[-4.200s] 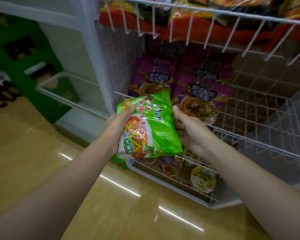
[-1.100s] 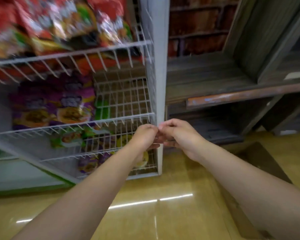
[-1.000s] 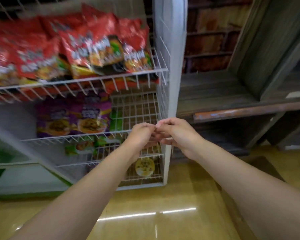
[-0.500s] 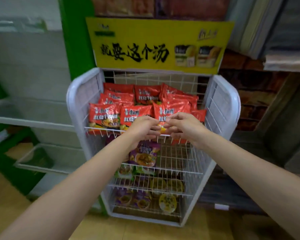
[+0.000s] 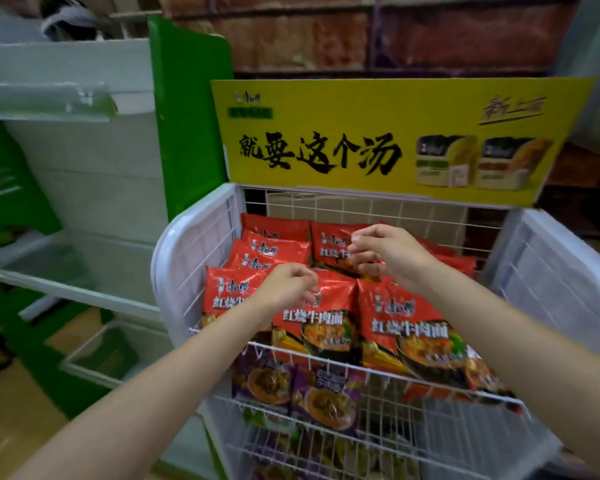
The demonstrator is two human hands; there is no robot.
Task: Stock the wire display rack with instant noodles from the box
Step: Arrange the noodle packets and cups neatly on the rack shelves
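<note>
Rack (image 5: 551,268): white wire, rounded side panels, tiers stacked top to bottom. Top tier is filled w/ red packs (image 5: 409,327) in overlapping rows, fronts leaning on the front wire rail. Purple packs (image 5: 326,396) are seen in the tier below, partly screened by the wire front; lower tiers are blurred, contents can't be told.

Left hand (image 5: 288,289) is held over the front row, fingers curled, tips at the top edge of a red pack; whether that edge is pinched can't be told. Right hand (image 5: 388,254) is held further back over the second row, fingers curled, tips touching or just above a pack edge; grip can't be told either.

Yellow sign (image 5: 388,140) is mounted above the rack's back. Green panel (image 5: 191,116) and white shelves (image 5: 84,161) stand to the left. Box is not in view.
</note>
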